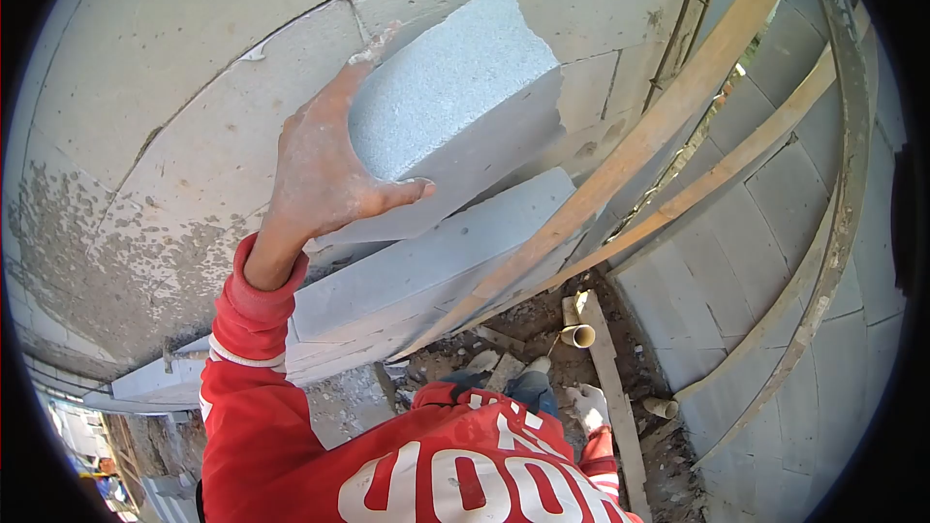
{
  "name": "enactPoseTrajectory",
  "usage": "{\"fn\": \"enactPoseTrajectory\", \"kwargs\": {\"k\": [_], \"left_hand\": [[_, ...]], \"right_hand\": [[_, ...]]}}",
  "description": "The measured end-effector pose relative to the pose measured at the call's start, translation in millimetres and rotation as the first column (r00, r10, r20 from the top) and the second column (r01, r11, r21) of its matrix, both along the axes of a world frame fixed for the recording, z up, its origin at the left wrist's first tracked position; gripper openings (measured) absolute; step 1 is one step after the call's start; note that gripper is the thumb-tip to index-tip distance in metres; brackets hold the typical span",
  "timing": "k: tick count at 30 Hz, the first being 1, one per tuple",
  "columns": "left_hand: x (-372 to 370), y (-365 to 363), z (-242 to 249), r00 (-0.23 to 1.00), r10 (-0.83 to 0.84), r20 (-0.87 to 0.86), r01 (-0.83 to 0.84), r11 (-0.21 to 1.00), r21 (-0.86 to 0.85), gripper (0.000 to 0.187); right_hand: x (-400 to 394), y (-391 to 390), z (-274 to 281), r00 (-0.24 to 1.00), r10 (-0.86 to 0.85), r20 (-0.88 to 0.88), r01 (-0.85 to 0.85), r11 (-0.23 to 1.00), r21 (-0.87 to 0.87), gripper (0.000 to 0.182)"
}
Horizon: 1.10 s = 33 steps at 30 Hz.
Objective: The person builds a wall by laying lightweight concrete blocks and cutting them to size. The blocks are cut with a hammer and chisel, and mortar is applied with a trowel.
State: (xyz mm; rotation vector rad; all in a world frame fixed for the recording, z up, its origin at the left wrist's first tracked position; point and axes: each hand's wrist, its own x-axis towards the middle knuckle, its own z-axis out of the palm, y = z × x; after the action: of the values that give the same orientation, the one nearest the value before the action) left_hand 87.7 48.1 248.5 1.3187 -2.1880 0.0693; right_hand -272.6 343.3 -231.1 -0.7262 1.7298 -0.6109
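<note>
My left hand [325, 155] grips the near end of a pale aerated concrete block [455, 87], thumb on the lower side and fingers over the upper edge. The block's far end is broken and uneven. It overlaps the wall [223, 126] behind it and lies just over a lower row of blocks [436, 247], with a dark gap between them. Low beside my body, my right hand [588, 409] hangs near a wooden plank [610, 387]; it looks whitish with dust, and its fingers are too small to make out clearly.
Curved wooden strips [620, 169] slant across the right side, in front of another block wall [736, 261]. Cut pipe ends [578, 336] stick up from the dirt floor [528, 315] by my feet. Wet mortar splashes mark the wall at left.
</note>
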Motion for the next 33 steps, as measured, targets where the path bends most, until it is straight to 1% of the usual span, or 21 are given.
{"fn": "enactPoseTrajectory", "kwargs": {"k": [3, 5, 7, 9, 10, 12, 13, 15, 16, 17, 19, 20, 21, 22, 23, 24, 25, 26, 29, 30, 33], "left_hand": [[38.0, 44.2, 14.7, 0.997, 0.035, -0.074, -0.034, 0.999, 0.024, 0.125], [62.2, 76.8, 24.6, 0.984, 0.120, -0.131, -0.109, 0.990, 0.085, 0.127], [88.6, 110.1, 20.8, 0.955, 0.218, -0.201, -0.188, 0.969, 0.159, 0.129], [112.0, 143.0, 10.6, 0.883, 0.236, -0.407, -0.171, 0.967, 0.190, 0.135], [115.9, 159.8, -1.1, 0.802, 0.250, -0.542, -0.189, 0.968, 0.167, 0.138], [124.8, 197.2, -19.7, 0.713, 0.329, -0.619, -0.250, 0.944, 0.213, 0.138], [127.5, 223.3, -28.8, 0.633, 0.367, -0.682, -0.263, 0.930, 0.257, 0.139], [116.4, 264.2, -48.6, 0.478, 0.462, -0.747, -0.280, 0.886, 0.369, 0.131], [110.0, 288.4, -63.3, 0.406, 0.517, -0.754, -0.292, 0.855, 0.429, 0.127], [100.7, 310.2, -83.6, 0.345, 0.559, -0.754, -0.335, 0.824, 0.458, 0.124], [82.7, 346.7, -125.7, 0.204, 0.626, -0.752, -0.414, 0.752, 0.514, 0.118], [73.0, 363.0, -144.8, 0.129, 0.650, -0.749, -0.438, 0.715, 0.545, 0.116], [64.4, 377.6, -164.4, 0.059, 0.660, -0.749, -0.493, 0.671, 0.553, 0.116], [51.9, 389.5, -185.2, -0.116, 0.615, -0.780, -0.446, 0.669, 0.594, 0.112], [40.3, 395.8, -202.7, -0.271, 0.552, -0.789, -0.390, 0.686, 0.614, 0.109], [33.8, 406.8, -216.5, -0.304, 0.533, -0.789, -0.423, 0.667, 0.614, 0.109], [22.3, 413.1, -229.2, -0.441, 0.445, -0.779, -0.389, 0.687, 0.613, 0.102], [12.7, 418.9, -242.6, -0.561, 0.350, -0.750, -0.359, 0.713, 0.602, 0.096], [-9.1, 438.9, -300.5, -0.688, 0.200, -0.697, -0.380, 0.719, 0.581, 0.084], [-15.4, 441.0, -308.2, -0.730, 0.126, -0.671, -0.405, 0.712, 0.574, 0.081], [-23.7, 463.4, -325.2, -0.797, 0.024, -0.604, -0.430, 0.680, 0.594, 0.078]], "right_hand": [[62.8, -87.8, 149.1, 0.915, 0.357, 0.188, -0.338, 0.933, -0.128, 0.030], [98.3, -122.1, 183.9, 0.710, 0.542, 0.449, -0.417, 0.838, -0.352, 0.047], [137.2, -147.3, 224.9, 0.527, 0.623, 0.578, -0.399, 0.782, -0.479, 0.081], [170.4, -170.2, 236.7, 0.411, 0.761, 0.502, -0.423, 0.647, -0.635, 0.114], [187.0, -176.7, 237.4, 0.378, 0.785, 0.490, -0.465, 0.619, -0.633, 0.114], [216.3, -175.4, 233.2, 0.261, 0.721, 0.642, -0.200, 0.691, -0.695, 0.131], [222.2, -174.9, 239.2, 0.233, 0.700, 0.675, -0.251, 0.714, -0.654, 0.141], [234.2, -179.0, 208.0, 0.107, 0.674, 0.731, -0.280, 0.726, -0.628, 0.122], [233.1, -179.4, 202.9, -0.012, 0.608, 0.794, -0.370, 0.734, -0.569, 0.113], [230.3, -166.5, 217.5, 0.027, 0.588, 0.808, -0.424, 0.739, -0.524, 0.092], [233.6, -150.6, 204.7, 0.161, 0.809, 0.566, -0.641, 0.521, -0.563, 0.113], [233.1, -139.1, 201.4, 0.089, 0.818, 0.569, -0.698, 0.459, -0.550, 0.113], [232.0, -129.4, 198.6, 0.174, 0.741, 0.649, -0.720, 0.545, -0.429, 0.107], [229.8, -123.6, 196.8, 0.281, 0.658, 0.698, -0.728, 0.620, -0.292, 0.100], [231.2, -123.8, 193.6, 0.248, 0.675, 0.695, -0.770, 0.572, -0.281, 0.100], [238.9, -118.9, 189.3, 0.253, 0.636, 0.729, -0.754, 0.602, -0.264, 0.095], [243.1, -116.7, 185.7, 0.271, 0.592, 0.759, -0.733, 0.638, -0.236, 0.090], [251.3, -115.4, 181.4, 0.269, 0.632, 0.726, -0.754, 0.608, -0.249, 0.082], [281.9, -108.9, 193.9, 0.222, 0.642, 0.734, -0.865, 0.477, -0.156, 0.078], [289.7, -109.6, 192.8, 0.205, 0.650, 0.731, -0.880, 0.449, -0.152, 0.078], [317.2, -105.3, 175.6, 0.153, 0.708, 0.690, -0.967, 0.250, -0.041, 0.071]]}}
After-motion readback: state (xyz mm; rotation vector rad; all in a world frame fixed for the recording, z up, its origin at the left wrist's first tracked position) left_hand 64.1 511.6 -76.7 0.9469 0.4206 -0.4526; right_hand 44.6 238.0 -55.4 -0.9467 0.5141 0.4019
